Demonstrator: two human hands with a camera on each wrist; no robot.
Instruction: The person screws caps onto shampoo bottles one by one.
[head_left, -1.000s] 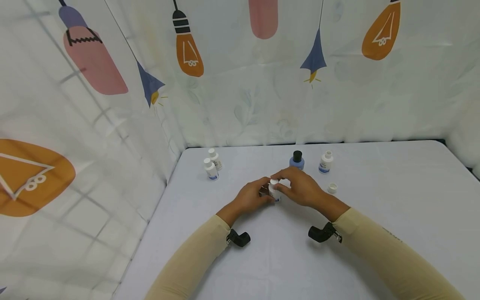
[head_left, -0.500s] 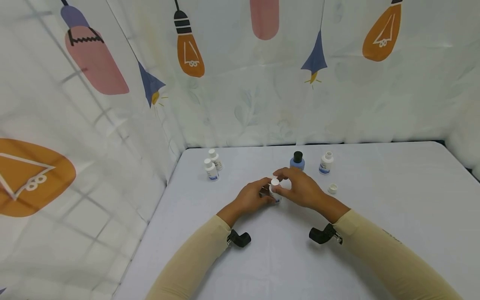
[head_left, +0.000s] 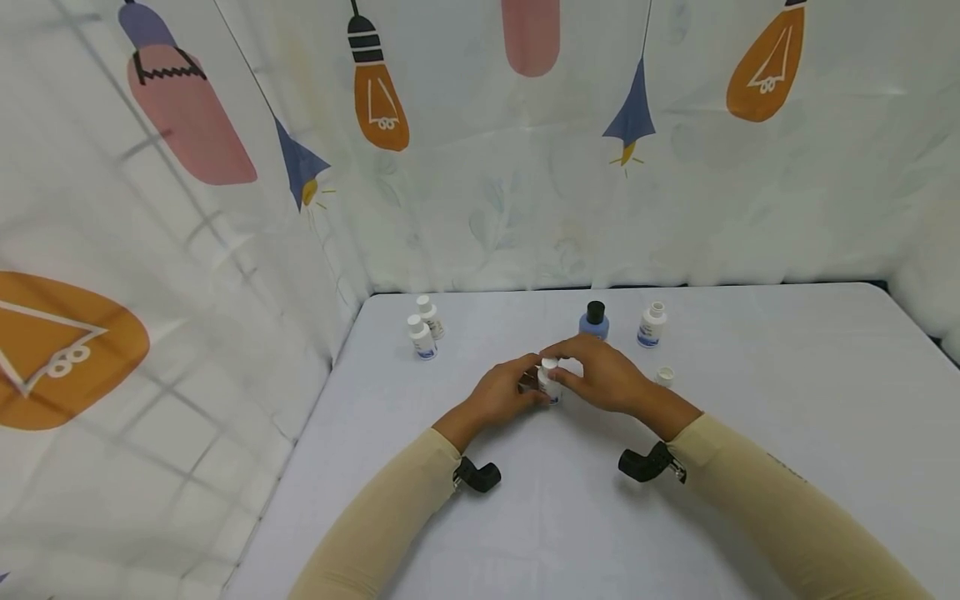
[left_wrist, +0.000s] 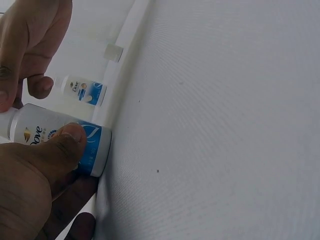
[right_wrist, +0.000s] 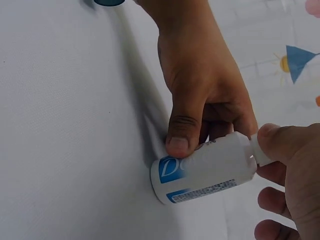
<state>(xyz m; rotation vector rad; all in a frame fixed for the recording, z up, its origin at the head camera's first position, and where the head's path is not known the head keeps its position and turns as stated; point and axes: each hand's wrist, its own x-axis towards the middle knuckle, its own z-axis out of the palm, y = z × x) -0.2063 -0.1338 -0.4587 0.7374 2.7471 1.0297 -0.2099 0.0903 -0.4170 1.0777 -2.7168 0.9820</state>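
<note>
A small white Dove bottle (head_left: 550, 387) with a blue lower label stands upright on the white table, between both hands. My left hand (head_left: 501, 395) grips its body, the thumb lying across the label (left_wrist: 89, 145) in the left wrist view. From the other side, my right hand (head_left: 606, 375) pinches the white cap (right_wrist: 262, 156) between thumb and fingers. The cap sits at the top of the bottle's neck. In the right wrist view, the back of the bottle (right_wrist: 215, 167) shows a printed text panel, and the bottle's base meets the cloth.
Behind the right hand stand a blue bottle (head_left: 593, 323) with a black cap and an uncapped white bottle (head_left: 650, 327). A loose white cap (head_left: 664, 376) lies near the right wrist. Two capped white bottles, one nearer (head_left: 422, 340) and one farther (head_left: 430, 317), stand at back left.
The right fingers have shifted slightly around the cap. The left hand and the bottle stay in place.
</note>
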